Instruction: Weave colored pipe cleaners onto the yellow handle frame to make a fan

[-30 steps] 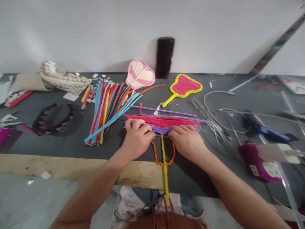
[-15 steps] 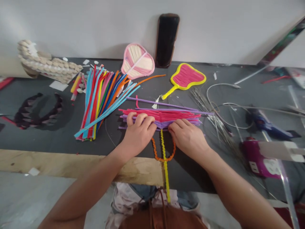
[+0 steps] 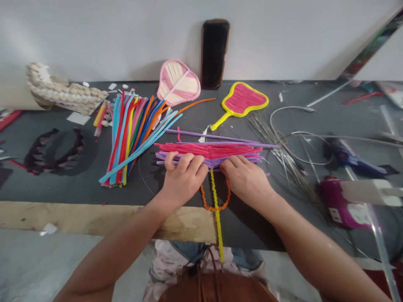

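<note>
One pink-and-purple pipe-cleaner bundle [image 3: 209, 150] is laid mid-tabletop [image 3: 255, 228], one yellow stem [image 3: 219, 230] overhanging the front edge. It is touched by the left hand [image 3: 184, 180] and right hand [image 3: 247, 180], both half-curled; whether it is pinched cannot be told.

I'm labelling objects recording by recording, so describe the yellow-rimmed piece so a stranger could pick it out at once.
Find the phone upright against the white wall behind the dark table. Just to its right, on the table, lies the yellow-rimmed piece. Its pink face and yellow handle set it apart from the paler, pink-edged piece left of the phone.
</note>
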`<state>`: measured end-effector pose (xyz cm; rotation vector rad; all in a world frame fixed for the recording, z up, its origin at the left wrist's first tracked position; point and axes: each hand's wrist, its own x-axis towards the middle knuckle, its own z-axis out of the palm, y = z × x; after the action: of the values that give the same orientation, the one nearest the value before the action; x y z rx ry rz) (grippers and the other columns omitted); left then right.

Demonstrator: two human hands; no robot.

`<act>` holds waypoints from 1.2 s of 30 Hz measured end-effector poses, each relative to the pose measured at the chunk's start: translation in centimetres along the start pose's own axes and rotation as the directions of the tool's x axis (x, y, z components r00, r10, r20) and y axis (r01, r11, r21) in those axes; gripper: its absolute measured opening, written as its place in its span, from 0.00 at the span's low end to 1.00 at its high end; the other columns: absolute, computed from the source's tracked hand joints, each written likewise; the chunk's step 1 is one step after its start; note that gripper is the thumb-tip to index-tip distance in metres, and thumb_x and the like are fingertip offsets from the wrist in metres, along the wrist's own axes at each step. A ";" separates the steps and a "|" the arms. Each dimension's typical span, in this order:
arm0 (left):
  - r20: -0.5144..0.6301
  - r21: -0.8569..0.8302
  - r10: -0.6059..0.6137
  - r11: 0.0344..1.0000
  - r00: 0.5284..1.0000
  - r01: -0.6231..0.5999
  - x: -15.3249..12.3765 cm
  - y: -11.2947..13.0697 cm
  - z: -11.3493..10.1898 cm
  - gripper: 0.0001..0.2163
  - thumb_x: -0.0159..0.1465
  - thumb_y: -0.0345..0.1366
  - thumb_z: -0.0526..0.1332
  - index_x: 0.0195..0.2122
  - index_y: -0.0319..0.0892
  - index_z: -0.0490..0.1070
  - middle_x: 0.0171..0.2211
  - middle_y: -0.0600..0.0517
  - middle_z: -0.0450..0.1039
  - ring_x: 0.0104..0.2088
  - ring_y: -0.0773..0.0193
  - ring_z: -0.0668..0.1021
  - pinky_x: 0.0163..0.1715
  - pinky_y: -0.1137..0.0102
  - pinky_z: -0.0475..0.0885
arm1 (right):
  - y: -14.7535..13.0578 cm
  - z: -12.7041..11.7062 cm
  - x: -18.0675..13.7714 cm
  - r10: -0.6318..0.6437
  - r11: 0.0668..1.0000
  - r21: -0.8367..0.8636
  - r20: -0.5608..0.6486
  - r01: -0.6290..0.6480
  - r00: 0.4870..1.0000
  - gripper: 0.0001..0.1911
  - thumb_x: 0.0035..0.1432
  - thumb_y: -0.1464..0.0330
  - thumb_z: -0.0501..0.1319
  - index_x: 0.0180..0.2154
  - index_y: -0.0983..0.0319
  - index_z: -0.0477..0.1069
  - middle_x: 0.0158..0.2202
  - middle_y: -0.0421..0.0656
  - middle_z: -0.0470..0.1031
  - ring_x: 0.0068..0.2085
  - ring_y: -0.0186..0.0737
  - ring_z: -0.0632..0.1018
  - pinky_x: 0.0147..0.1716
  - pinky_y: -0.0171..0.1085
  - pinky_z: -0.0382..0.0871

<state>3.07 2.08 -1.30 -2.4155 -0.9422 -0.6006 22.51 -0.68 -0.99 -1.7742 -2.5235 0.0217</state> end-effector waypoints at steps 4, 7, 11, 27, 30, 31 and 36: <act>0.036 -0.016 0.021 1.000 0.999 -0.020 -0.1 0.0 0.0 0.07 0.66 0.29 0.59 0.30 0.44 0.70 0.29 0.55 0.71 0.39 0.60 0.66 0.47 0.58 0.53 | -0.1 -0.1 0.0 -0.004 1.000 0.002 0.009 0.004 1.000 0.08 0.66 0.72 0.55 0.37 0.62 0.72 0.36 0.45 0.75 0.39 0.43 0.71 0.33 0.38 0.56; 0.050 -0.033 0.025 0.999 0.998 -0.023 0.0 -0.1 0.0 0.08 0.66 0.28 0.58 0.30 0.44 0.69 0.28 0.55 0.70 0.40 0.60 0.66 0.48 0.58 0.52 | -0.1 -0.3 0.1 -0.011 1.000 0.008 0.012 0.011 1.000 0.09 0.66 0.72 0.54 0.37 0.62 0.72 0.36 0.46 0.75 0.39 0.43 0.71 0.34 0.38 0.57; 0.023 -0.005 0.040 0.999 0.999 -0.040 0.1 -0.2 -0.1 0.07 0.65 0.28 0.58 0.30 0.44 0.69 0.35 0.54 0.73 0.41 0.61 0.67 0.48 0.58 0.52 | -0.1 -0.4 0.1 -0.012 1.000 0.015 0.019 0.012 1.000 0.09 0.66 0.72 0.54 0.38 0.61 0.72 0.37 0.46 0.76 0.39 0.43 0.71 0.33 0.38 0.57; 0.095 -0.077 -0.001 0.997 0.996 0.008 -0.2 -0.2 0.3 0.08 0.66 0.26 0.57 0.30 0.43 0.68 0.24 0.56 0.67 0.40 0.61 0.68 0.51 0.56 0.49 | -0.2 -0.3 0.1 -0.018 1.000 0.016 0.003 0.018 1.000 0.09 0.66 0.72 0.54 0.37 0.61 0.73 0.37 0.46 0.76 0.39 0.43 0.71 0.33 0.38 0.57; 0.119 -0.153 -0.028 0.987 0.992 0.046 -0.4 -0.4 0.5 0.07 0.67 0.27 0.57 0.34 0.45 0.71 0.25 0.56 0.69 0.42 0.60 0.69 0.54 0.54 0.48 | -0.2 -0.1 0.2 -0.011 1.000 0.010 -0.021 0.011 1.000 0.10 0.66 0.72 0.53 0.36 0.61 0.73 0.36 0.45 0.75 0.38 0.43 0.71 0.32 0.38 0.56; 0.125 -0.170 -0.028 0.984 0.992 0.049 -0.4 -0.5 0.6 0.07 0.67 0.27 0.57 0.36 0.46 0.72 0.26 0.56 0.70 0.42 0.59 0.69 0.54 0.53 0.48 | -0.2 -0.1 0.2 -0.005 1.000 0.009 -0.028 0.006 1.000 0.10 0.66 0.72 0.53 0.36 0.61 0.73 0.35 0.45 0.75 0.38 0.43 0.71 0.31 0.38 0.56; 0.139 -0.213 0.008 0.977 0.990 0.022 -0.4 -0.9 0.6 0.10 0.66 0.27 0.58 0.42 0.49 0.75 0.28 0.54 0.73 0.42 0.57 0.69 0.54 0.50 0.49 | -0.3 0.1 0.3 0.022 1.000 0.020 -0.022 -0.021 1.000 0.10 0.66 0.72 0.53 0.35 0.61 0.73 0.35 0.46 0.75 0.38 0.42 0.72 0.30 0.38 0.56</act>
<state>2.33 2.78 -1.78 -2.6769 -0.9867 -0.5675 22.16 -0.49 -1.03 -1.7840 -2.4796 0.0275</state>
